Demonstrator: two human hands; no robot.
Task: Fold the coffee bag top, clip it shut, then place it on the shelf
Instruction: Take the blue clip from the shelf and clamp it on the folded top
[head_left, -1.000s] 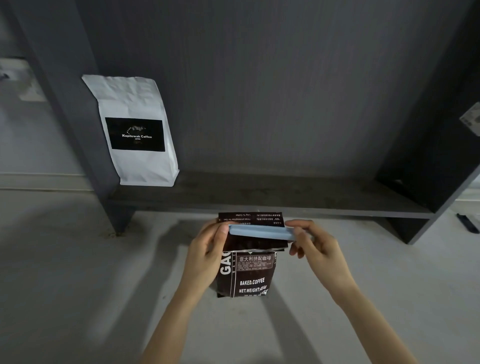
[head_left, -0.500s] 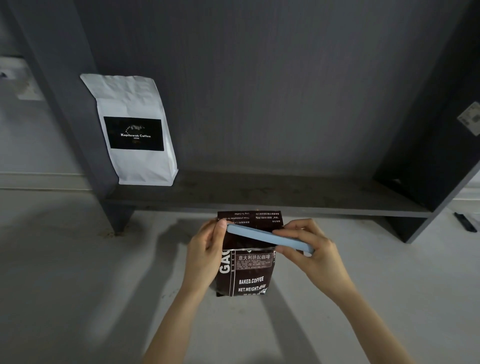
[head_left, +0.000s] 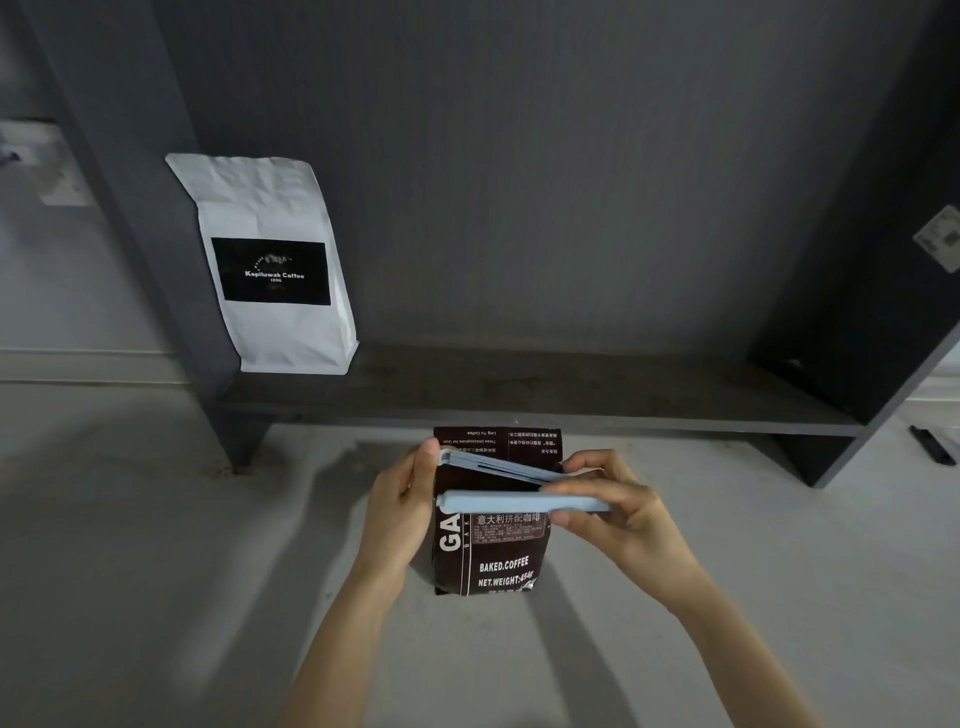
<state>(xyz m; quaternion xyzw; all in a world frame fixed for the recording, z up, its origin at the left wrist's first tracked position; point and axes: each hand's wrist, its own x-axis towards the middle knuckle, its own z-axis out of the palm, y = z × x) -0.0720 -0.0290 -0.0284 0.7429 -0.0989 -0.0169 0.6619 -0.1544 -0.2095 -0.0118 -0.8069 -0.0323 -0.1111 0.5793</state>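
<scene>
The brown coffee bag (head_left: 488, 545) stands on the floor below the shelf (head_left: 545, 402), left hand (head_left: 402, 512) pinching its fold, right hand (head_left: 618, 512) holding the open blue clip (head_left: 519, 486), which could slip off sideways.

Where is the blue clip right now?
Head view, lower centre: the blue clip sits open across the dark coffee bag top, between the left hand and right hand.

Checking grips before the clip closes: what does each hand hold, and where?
Left hand: dark coffee bag's upper left edge. Right hand: open blue clip at its right end.
</scene>
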